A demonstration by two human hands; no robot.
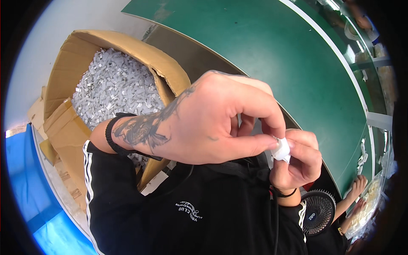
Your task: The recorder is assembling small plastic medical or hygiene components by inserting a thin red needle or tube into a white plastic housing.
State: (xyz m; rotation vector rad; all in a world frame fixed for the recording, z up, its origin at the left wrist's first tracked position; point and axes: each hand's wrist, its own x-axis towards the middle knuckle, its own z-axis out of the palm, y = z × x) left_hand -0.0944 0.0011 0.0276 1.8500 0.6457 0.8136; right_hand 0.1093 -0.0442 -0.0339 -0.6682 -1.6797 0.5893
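Observation:
A small white plastic part [281, 151], roughly cylindrical with a pointed lower end, is held between my two hands in front of my chest. My left hand [216, 117], reaching across from the left, pinches its upper end between thumb and index finger; a tiny bit at those fingertips is too small to make out. From the right, my right hand [302, 156] grips the part's side with thumb and curled fingers. Both hands are closed, and the fingers partly cover the part.
An open cardboard box [63, 80] full of small whitish pieces stands at the left. The green table [238, 34] curves along the far side and right. A black fan [318, 212] sits at lower right, near another person's hand [358, 187] and white parts [362, 155].

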